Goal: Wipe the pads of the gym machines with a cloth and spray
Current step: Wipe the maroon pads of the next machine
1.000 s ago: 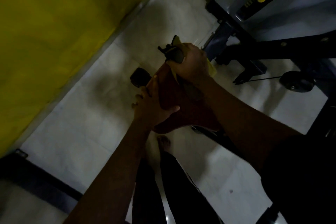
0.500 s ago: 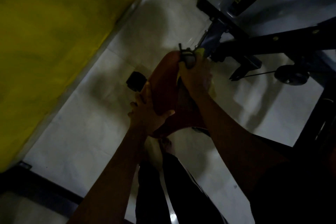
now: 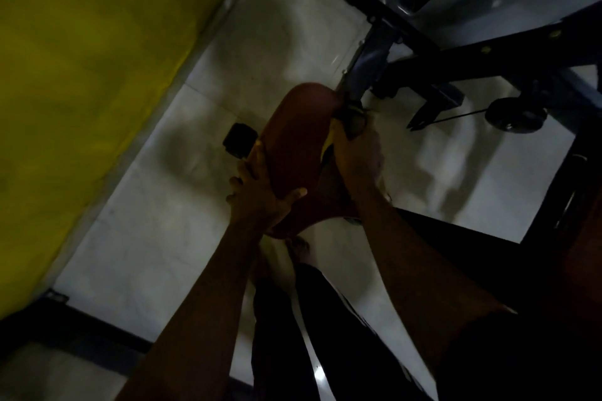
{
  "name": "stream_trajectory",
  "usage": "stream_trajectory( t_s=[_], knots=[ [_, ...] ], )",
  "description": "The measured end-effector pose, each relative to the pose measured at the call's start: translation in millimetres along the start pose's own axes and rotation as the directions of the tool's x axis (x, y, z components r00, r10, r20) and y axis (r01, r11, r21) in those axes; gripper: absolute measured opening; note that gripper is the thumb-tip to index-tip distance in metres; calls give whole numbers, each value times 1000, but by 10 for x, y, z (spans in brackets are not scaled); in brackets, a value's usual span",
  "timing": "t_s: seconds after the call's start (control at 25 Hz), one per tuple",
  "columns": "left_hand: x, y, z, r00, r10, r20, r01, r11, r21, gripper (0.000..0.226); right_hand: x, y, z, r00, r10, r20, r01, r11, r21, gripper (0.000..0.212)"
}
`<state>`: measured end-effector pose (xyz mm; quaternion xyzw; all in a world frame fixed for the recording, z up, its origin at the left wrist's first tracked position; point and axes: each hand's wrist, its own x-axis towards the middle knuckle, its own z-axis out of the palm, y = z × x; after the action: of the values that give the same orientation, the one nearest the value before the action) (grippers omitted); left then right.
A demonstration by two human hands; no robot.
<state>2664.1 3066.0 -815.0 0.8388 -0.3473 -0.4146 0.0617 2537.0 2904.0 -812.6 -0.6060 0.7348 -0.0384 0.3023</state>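
Note:
A dark red pad (image 3: 296,140) of a gym machine sits mid-frame in dim light. My left hand (image 3: 257,202) grips its near left edge, thumb over the top and fingers under the side. My right hand (image 3: 355,156) lies against the pad's right side. It holds a spray bottle, whose dark trigger head (image 3: 353,117) sticks out past the knuckles, together with a yellow cloth (image 3: 327,140). The cloth shows as a strip between hand and pad. The bottle's body is hidden in the hand.
A black knob (image 3: 239,140) juts out left of the pad. A dark machine frame (image 3: 456,55) and a small wheel (image 3: 514,114) stand on the pale tiled floor at the upper right. A yellow wall (image 3: 81,75) fills the left. My legs and feet are below the pad.
My right hand with the cloth and spray has slid off the pad's far tip to its right side, baring more red surface. My left hand keeps its grip.

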Motion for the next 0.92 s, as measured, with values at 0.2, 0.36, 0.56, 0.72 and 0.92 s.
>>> stream_trajectory(
  t_s=[0.2,0.36,0.56,0.72,0.92],
  knots=[
    [4,-15,64,1000,-3,-28,4,999,34,127,-655,220,181,987,-90,-130,72,988,-140,81],
    [24,-35,93,1000,-5,-27,5,1000,31,127,-469,218,99,978,-195,-71,182,970,-160,72],
    [-36,-26,33,999,3,-43,-3,1000,-5,126,-561,444,-98,972,-231,-49,217,957,-192,80],
    [-102,5,-55,1000,18,-26,-18,1000,-4,127,-891,902,-148,976,-105,-189,78,987,-143,82],
    [-133,-25,-48,999,42,-28,-44,997,-59,125,-808,563,-53,887,334,-320,-242,925,293,66]
  ],
)
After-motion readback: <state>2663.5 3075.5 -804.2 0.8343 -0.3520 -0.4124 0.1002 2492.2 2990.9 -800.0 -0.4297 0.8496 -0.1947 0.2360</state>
